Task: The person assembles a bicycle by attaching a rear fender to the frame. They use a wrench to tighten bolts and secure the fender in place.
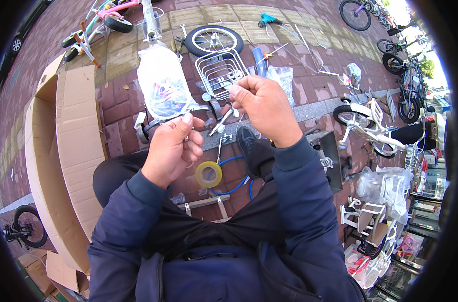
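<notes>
My left hand (174, 148) is closed, its thumb against the curled fingers. It is beside the lower edge of a white child's bike part (163, 83) wrapped in clear plastic with a cartoon print. My right hand (270, 108) makes a pinch in front of a white wire bike basket (214, 75). Whatever either hand holds is too small or hidden to name. Below the hands, between my legs, lies a roll of yellowish clear tape (208, 174), with a blue hose (232, 191) beside it. A metal tool-like piece (222, 146) lies just above the tape.
A small spoked wheel (214, 40) and a teal power drill (268, 20) lie on the brick paving. At left stands a long open cardboard box (62, 166). A white child's bike (367, 118) lies at right, above plastic-wrapped parts (385, 186). A grey metal bin (329, 156) is near my right arm.
</notes>
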`<state>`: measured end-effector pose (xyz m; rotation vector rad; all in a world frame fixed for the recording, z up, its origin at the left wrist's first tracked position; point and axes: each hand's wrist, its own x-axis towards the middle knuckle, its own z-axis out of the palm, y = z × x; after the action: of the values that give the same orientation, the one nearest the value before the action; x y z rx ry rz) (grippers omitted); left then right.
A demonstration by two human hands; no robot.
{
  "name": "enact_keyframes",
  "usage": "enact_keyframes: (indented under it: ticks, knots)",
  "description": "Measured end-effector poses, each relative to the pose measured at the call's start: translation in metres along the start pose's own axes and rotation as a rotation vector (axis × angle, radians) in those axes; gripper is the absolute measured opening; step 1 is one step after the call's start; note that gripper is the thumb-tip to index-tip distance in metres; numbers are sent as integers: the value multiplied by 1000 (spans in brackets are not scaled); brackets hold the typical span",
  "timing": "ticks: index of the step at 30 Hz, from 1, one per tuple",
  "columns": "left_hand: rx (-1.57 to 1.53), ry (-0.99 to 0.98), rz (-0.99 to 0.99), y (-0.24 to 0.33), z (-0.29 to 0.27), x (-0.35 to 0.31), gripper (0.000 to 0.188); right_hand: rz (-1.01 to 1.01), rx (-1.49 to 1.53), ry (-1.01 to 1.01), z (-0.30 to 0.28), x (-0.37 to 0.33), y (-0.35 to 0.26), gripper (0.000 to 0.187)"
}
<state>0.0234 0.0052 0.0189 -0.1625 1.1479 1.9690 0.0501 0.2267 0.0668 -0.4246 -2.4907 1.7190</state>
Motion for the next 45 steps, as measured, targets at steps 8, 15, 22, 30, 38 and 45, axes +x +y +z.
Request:
enact_keyframes:
  ticks: [8, 15, 22, 30, 38, 45]
  knots:
    - [-27, 53, 67, 6, -6, -8, 45, 13, 249, 97, -39, -9, -12, 23]
    - [-84, 76, -19, -1, -2, -9, 16, 99, 289, 266, -118, -8, 57, 21]
    - [-27, 44, -63, -5, 7, -10, 16, 669, -357, 141, -113, -85, 304, 28]
    - [112, 88, -99, -12, 14, -1, 12, 1068, -663, -334, 2, -230, 418, 52]
    - [191, 160, -152, -24, 20, 11, 12, 977, -542, 388, 36, -217, 420, 42]
    - [259, 261, -178, -28, 10, 15, 12, 829, -565, 368, 40, -128, 423, 54]
